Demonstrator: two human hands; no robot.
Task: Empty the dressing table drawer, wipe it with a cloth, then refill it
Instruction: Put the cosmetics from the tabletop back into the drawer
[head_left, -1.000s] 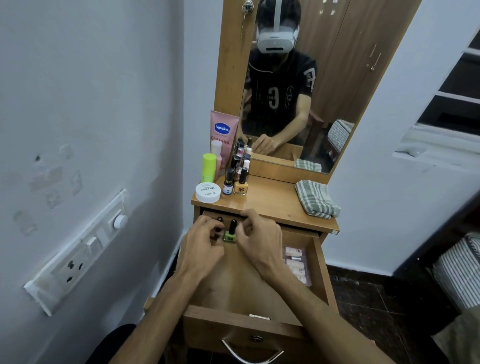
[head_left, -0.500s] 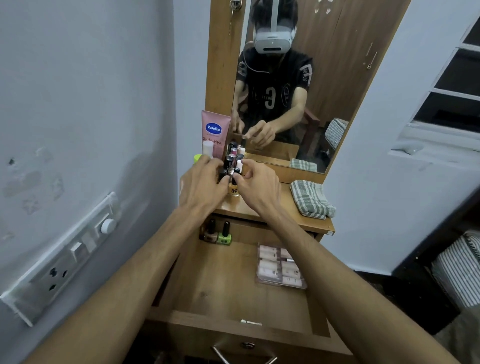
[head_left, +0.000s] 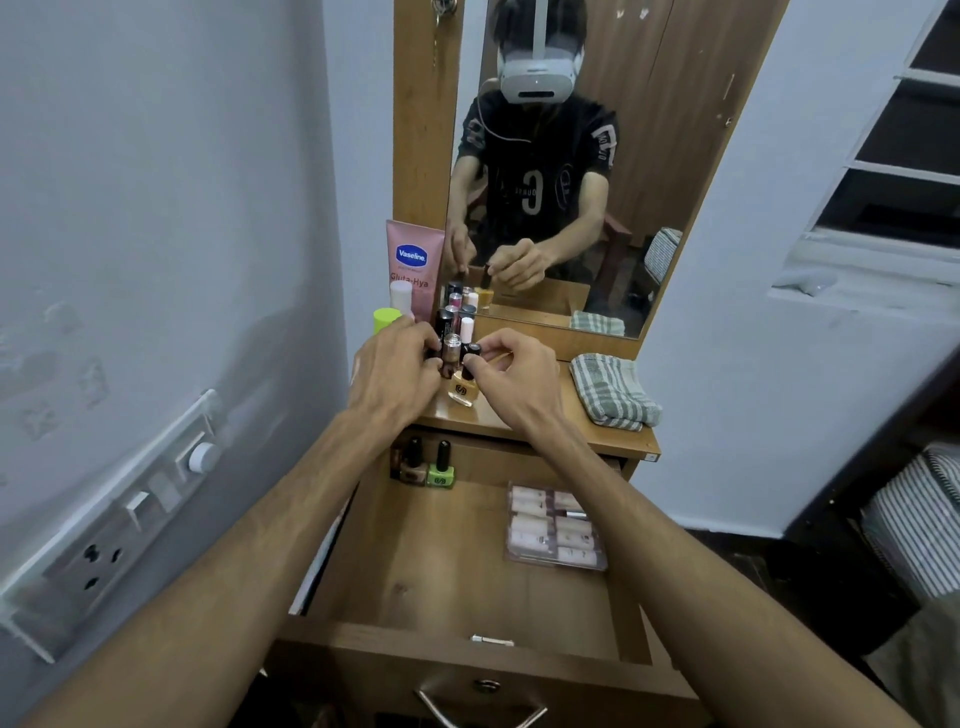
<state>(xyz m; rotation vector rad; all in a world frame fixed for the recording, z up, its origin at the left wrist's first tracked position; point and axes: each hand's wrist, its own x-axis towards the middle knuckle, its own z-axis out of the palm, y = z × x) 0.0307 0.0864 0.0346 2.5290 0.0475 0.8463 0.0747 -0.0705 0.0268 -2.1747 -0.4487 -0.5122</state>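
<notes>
The wooden drawer (head_left: 452, 561) stands pulled open. At its back left stand two nail polish bottles, a brownish bottle (head_left: 414, 464) and a green bottle (head_left: 441, 467); a clear pack of small tubes (head_left: 553, 526) lies at the right. On the dressing table top (head_left: 524, 415), my right hand (head_left: 511, 384) pinches the black cap of a yellow nail polish bottle (head_left: 462, 389). My left hand (head_left: 397, 374) pinches a small dark bottle (head_left: 450, 356) beside it. The folded striped cloth (head_left: 613, 391) lies on the top's right side.
A pink Vaseline tube (head_left: 414, 265), a lime-capped bottle (head_left: 387, 317) and several small cosmetic bottles (head_left: 457, 312) crowd the top's back left against the mirror (head_left: 571, 156). A switchboard (head_left: 119, 519) is on the left wall. Striped fabric (head_left: 919, 514) lies at the right.
Both hands rose from the drawer's back, leaving two nail polish bottles there, to the table top. They now pinch bottles in the cluster there.
</notes>
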